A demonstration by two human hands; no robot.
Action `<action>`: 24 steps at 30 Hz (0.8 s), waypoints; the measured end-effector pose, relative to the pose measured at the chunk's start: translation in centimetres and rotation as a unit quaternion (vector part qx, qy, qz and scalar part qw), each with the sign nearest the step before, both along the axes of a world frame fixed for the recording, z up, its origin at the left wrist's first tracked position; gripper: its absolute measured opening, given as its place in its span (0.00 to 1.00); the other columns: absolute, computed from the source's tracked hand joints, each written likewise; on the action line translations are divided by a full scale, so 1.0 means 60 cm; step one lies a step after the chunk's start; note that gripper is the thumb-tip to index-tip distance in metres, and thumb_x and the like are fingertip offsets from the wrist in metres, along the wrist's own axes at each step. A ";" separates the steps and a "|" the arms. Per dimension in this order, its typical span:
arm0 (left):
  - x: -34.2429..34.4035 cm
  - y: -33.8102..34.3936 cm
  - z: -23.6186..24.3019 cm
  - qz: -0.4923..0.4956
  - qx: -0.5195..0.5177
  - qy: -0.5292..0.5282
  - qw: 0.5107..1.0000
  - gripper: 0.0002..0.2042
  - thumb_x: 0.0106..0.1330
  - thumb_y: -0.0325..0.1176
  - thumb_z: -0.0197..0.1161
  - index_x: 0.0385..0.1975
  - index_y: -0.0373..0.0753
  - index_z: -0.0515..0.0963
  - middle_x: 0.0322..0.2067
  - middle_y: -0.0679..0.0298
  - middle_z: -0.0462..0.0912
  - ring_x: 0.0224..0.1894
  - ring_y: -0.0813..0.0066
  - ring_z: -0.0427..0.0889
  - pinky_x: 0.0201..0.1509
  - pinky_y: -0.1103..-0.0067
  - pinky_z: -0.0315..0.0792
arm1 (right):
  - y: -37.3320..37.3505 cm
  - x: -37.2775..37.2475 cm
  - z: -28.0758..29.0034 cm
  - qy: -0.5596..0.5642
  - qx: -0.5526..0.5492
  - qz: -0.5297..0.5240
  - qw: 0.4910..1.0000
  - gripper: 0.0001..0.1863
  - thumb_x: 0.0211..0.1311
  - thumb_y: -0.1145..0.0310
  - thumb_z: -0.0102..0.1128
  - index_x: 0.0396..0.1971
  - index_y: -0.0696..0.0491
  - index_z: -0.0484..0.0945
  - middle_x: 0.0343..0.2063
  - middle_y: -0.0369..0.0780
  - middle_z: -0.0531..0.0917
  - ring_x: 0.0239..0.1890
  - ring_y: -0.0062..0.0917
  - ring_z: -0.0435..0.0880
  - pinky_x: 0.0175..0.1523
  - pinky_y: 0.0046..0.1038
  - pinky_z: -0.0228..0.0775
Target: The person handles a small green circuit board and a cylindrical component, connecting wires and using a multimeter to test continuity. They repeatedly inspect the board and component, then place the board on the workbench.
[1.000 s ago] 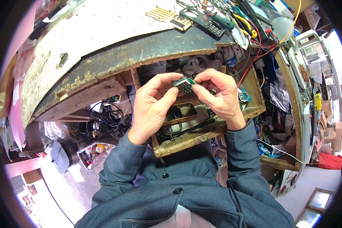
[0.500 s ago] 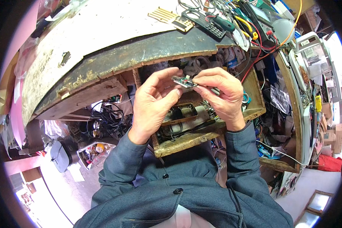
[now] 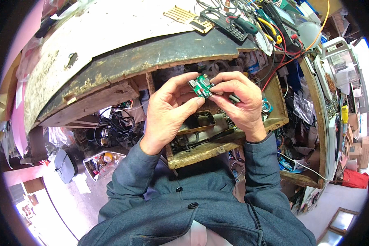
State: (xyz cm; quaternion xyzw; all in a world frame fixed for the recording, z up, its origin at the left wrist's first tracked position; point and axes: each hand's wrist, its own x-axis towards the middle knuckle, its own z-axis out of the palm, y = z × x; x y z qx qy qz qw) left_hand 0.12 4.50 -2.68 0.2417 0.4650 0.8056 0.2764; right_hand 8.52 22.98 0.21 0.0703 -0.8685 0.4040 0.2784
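Held between both hands over an open wooden drawer is a small green circuit board point(image 3: 201, 87), with its component side showing. My left hand point(image 3: 168, 110) grips it at the left and lower edges with index finger and thumb; my right hand point(image 3: 242, 106) pinches its right side. A slender grey-green object point(image 3: 234, 99) shows behind my right fingers; I cannot make out whether it is held. Below the board lie a rectangular metal tin point(image 3: 199, 123) and loose parts inside the drawer point(image 3: 229, 152).
The bench point(image 3: 110, 28) above carries a yellow board point(image 3: 188, 19), a black remote-like panel point(image 3: 223, 24), a green-handled screwdriver point(image 3: 246, 25), yellow-handled pliers point(image 3: 268, 28) and red leads. Cables point(image 3: 115, 125) crowd the left underside; a crowded wooden compartment point(image 3: 322, 160) stands at the right.
The board has turned from a dark side, through nearly edge-on, to show its green component face. Both hands have shifted slightly, their fingers regripping it.
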 end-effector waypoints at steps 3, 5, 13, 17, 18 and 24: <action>0.000 0.001 -0.004 0.004 -0.002 -0.001 1.000 0.26 0.64 0.18 0.69 0.63 0.33 0.73 0.53 0.59 0.83 0.54 0.73 0.82 0.61 0.75 0.78 | -0.002 0.003 0.002 -0.039 -0.014 0.006 0.999 0.12 0.50 0.84 0.74 0.35 0.58 0.85 0.39 0.40 0.86 0.31 0.16 0.82 0.34 0.19 0.75; 0.002 0.003 -0.003 0.008 -0.002 -0.008 1.000 0.26 0.63 0.18 0.70 0.62 0.33 0.75 0.52 0.59 0.84 0.54 0.73 0.82 0.62 0.75 0.76 | -0.001 0.003 0.001 -0.049 -0.016 0.012 0.999 0.11 0.50 0.83 0.74 0.35 0.57 0.85 0.39 0.39 0.86 0.30 0.16 0.82 0.33 0.19 0.75; 0.002 0.001 -0.005 0.002 0.004 -0.006 1.000 0.26 0.63 0.18 0.70 0.62 0.33 0.74 0.52 0.60 0.83 0.54 0.73 0.82 0.62 0.76 0.76 | -0.003 0.001 0.003 -0.041 0.003 0.009 0.999 0.11 0.50 0.84 0.73 0.34 0.58 0.85 0.39 0.40 0.86 0.31 0.17 0.82 0.34 0.19 0.75; 0.002 0.001 -0.001 0.007 0.001 -0.006 1.000 0.26 0.63 0.19 0.70 0.62 0.33 0.74 0.52 0.60 0.83 0.54 0.74 0.82 0.62 0.76 0.76 | -0.001 0.002 0.001 -0.043 -0.002 0.005 0.999 0.12 0.50 0.84 0.74 0.36 0.58 0.84 0.40 0.40 0.86 0.32 0.17 0.82 0.35 0.19 0.76; 0.002 0.001 -0.001 0.006 0.003 -0.010 1.000 0.25 0.63 0.19 0.70 0.62 0.33 0.74 0.52 0.60 0.83 0.54 0.74 0.82 0.62 0.76 0.76 | 0.000 0.002 0.000 -0.042 -0.007 0.005 0.999 0.13 0.50 0.84 0.74 0.36 0.58 0.84 0.40 0.40 0.86 0.33 0.17 0.82 0.35 0.19 0.76; 0.001 0.001 -0.001 0.005 0.008 -0.024 1.000 0.24 0.64 0.20 0.69 0.61 0.33 0.74 0.54 0.59 0.83 0.55 0.74 0.81 0.63 0.76 0.75 | -0.008 0.006 -0.003 -0.079 -0.139 -0.025 0.987 0.21 0.51 0.81 0.76 0.47 0.58 0.80 0.42 0.38 0.85 0.36 0.16 0.83 0.40 0.18 0.78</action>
